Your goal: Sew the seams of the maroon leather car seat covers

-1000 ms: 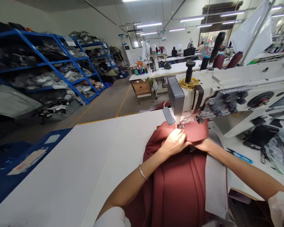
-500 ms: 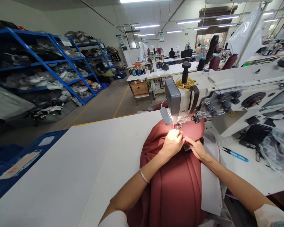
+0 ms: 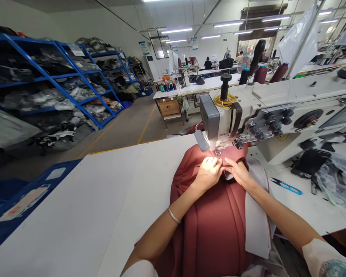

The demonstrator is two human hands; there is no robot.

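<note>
A dark red padded fabric piece (image 3: 210, 215) with a grey lining (image 3: 255, 223) lies on the white table, reaching under the needle of a white sewing machine (image 3: 276, 115). My left hand (image 3: 208, 173) pinches the red fabric just before the presser foot (image 3: 218, 151), fingers curled, lit by the machine lamp. My right hand (image 3: 238, 171) rests beside it on the same fabric edge, fingers pressed down and pointing at the needle. A thin bangle sits on my left wrist.
Blue thread snips (image 3: 286, 186) and clear plastic bags (image 3: 336, 181) lie at the right of the table (image 3: 83, 211). A blue crate (image 3: 25, 192) stands at the left edge. Blue shelving (image 3: 52, 84) with bundles lines the left wall. Other sewing stations and a seated person (image 3: 208, 63) are far behind.
My right hand has come forward from the fabric's side to the edge next to my left hand, close under the needle. The view shifted slightly; my left hand keeps its pinch.
</note>
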